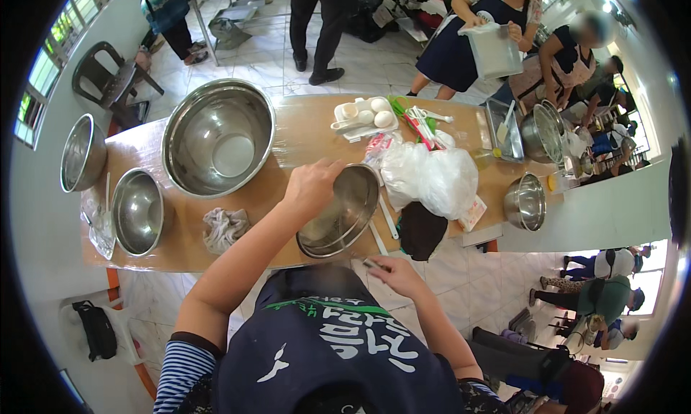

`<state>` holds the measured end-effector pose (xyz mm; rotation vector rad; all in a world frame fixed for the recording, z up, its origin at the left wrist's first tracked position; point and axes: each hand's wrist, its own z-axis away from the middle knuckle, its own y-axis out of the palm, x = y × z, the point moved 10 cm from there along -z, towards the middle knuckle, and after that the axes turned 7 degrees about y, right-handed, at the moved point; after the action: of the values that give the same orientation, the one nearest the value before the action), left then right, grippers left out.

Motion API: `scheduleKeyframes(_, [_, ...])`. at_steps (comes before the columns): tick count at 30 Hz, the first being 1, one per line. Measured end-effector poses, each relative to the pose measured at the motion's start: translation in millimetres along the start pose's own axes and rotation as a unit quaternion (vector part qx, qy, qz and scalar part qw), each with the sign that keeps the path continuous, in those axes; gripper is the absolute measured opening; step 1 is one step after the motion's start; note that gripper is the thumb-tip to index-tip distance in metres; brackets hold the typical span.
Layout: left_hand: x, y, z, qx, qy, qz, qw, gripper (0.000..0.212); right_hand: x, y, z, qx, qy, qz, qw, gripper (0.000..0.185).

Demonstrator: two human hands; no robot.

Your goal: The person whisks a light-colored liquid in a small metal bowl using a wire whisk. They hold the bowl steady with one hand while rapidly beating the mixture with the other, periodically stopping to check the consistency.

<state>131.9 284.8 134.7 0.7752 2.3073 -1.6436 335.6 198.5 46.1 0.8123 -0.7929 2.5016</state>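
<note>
My left hand (pixel 314 187) is on the upper rim of a tilted stainless steel bowl (pixel 353 209) near the table's front edge; its fingertips are partly hidden. Inside the bowl a pale substance and a metal edge or tool are hard to tell apart. Just right of the bowl, past the table edge, my right hand (pixel 394 275) has its fingers closed on a small dark-and-light object, too blurred to name. Two white-handled utensils (pixel 388 218) lie between the bowl and a dark cloth item (pixel 422 230). A crumpled grey cloth (pixel 225 229) lies left of the bowl.
A large steel bowl (pixel 218 139) and smaller bowls (pixel 138 213) stand on the left. Eggs in a carton (pixel 366 117), measuring spoons (pixel 426 113) and white plastic bags (pixel 432 176) sit toward the back. At right are a metal tray (pixel 505 131) and more bowls (pixel 525 202). A person (pixel 486 31) holds a plastic container.
</note>
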Motion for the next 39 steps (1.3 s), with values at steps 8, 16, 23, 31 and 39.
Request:
scheduleKeyframes(8, [-1.2, -3.9, 1.1, -0.009, 0.000, 0.001, 1.000, 0.034, -17.7, -8.6, -10.8, -0.078, 0.016, 0.085, 0.993, 0.033])
scheduleKeyframes(16, [0.3, 0.3, -0.6, 0.019, -0.017, -0.010, 1.000, 0.034, -6.3, -27.2, -7.2, -0.198, 0.040, 0.151, 0.968, 0.033])
scheduleKeyframes(23, [4.9, 0.3, -0.4, 0.031, -0.033, -0.023, 0.999, 0.033, -10.4, -16.2, -10.4, -0.125, 0.005, 0.141, 0.982, 0.033])
scheduleKeyframes(31, [-2.9, 3.0, -4.6, 0.023, -0.007, -0.011, 1.000, 0.036, -20.3, -9.5, -18.6, -0.084, -0.011, 0.130, 0.988, 0.036])
scheduleKeyframes(39, [1.9, -0.4, -2.8, -0.005, 0.001, -0.005, 1.000, 0.033, 0.1, 3.7, -14.8, -0.018, -0.091, 0.087, 0.992, 0.035])
